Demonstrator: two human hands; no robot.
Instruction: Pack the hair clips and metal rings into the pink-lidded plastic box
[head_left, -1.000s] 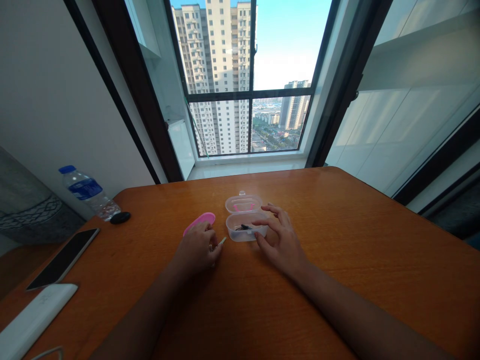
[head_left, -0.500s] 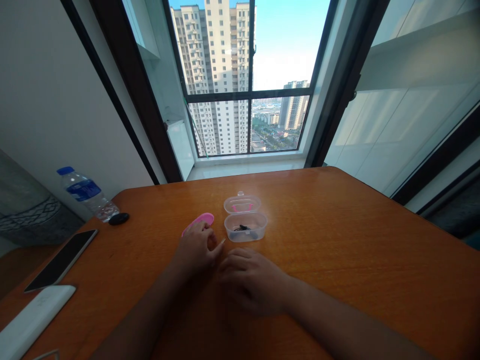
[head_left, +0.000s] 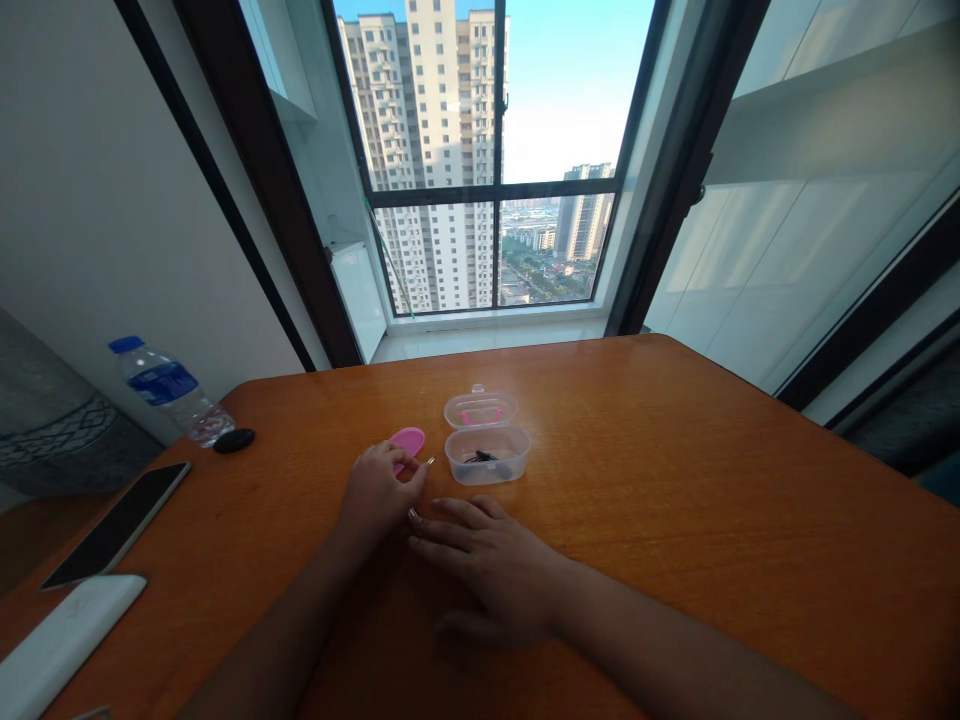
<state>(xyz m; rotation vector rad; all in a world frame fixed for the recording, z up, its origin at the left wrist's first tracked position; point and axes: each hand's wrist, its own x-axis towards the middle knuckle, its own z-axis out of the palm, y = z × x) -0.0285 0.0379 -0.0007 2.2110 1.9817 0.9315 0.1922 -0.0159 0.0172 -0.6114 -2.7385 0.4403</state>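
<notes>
My left hand (head_left: 384,488) is closed in a pinch, with the tip of a small shiny piece (head_left: 430,461) poking out past thumb and finger. Partly behind this hand lies a pink oval object (head_left: 409,439), flat on the table. My right hand (head_left: 491,560) is open, palm down, its fingers stretched toward the left. By its fingertips is another small shiny bit (head_left: 413,514), too small to name. Beyond both hands stands a clear plastic box (head_left: 508,468) holding thin dark pieces (head_left: 481,457). Its hinged lid (head_left: 454,411) is folded back, with pink marks on it.
On the left of the wooden table (head_left: 675,480) are a water bottle (head_left: 169,388), a black oval object (head_left: 234,440), a dark-screened phone (head_left: 120,522) and a white elongated object (head_left: 71,635). A window (head_left: 496,190) is beyond the far edge.
My left hand has drawn slightly left, still pinching the small piece. My right hand has spread its curled fingers and its fingertips have moved left, exposing the shiny bit.
</notes>
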